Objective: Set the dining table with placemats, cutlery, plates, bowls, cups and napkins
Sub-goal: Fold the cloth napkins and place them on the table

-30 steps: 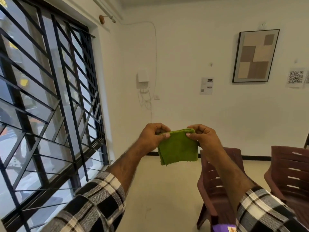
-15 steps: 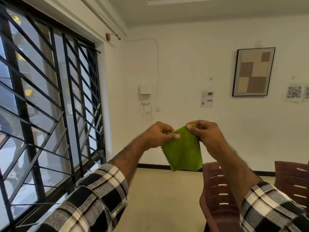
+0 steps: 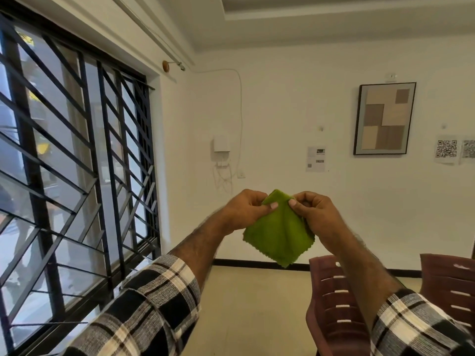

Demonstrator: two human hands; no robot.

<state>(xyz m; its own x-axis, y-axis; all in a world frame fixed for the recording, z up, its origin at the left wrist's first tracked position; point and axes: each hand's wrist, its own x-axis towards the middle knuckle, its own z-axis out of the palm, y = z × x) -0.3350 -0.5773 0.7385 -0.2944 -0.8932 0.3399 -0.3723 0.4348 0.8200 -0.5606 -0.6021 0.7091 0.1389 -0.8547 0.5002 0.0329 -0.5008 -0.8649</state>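
**Q:** What are the hands doing?

**A:** Both are raised in front of the person, close together. The left hand [image 3: 245, 209] and the right hand [image 3: 312, 211] each pinch the top of a green napkin [image 3: 279, 238] between thumb and curled fingers. So each grip is clamped on the cloth.

**Q:** Where is the napkin?

**A:** In mid-air, hanging from the two hands like a diamond, one corner pointing down. Its lower edges are zigzag-cut. It touches nothing but the hands.

**Q:** What surrounds it?

**A:** Checked black-and-white sleeves [image 3: 144, 312] cover both forearms. A barred window [image 3: 72, 163] fills the left side. Ahead is a white wall with a framed picture [image 3: 384, 118] of brown and beige blocks, and QR-code sheets [image 3: 447, 150] beside it. Two dark red plastic chairs [image 3: 334, 299] stand at lower right on a pale floor [image 3: 254, 312].
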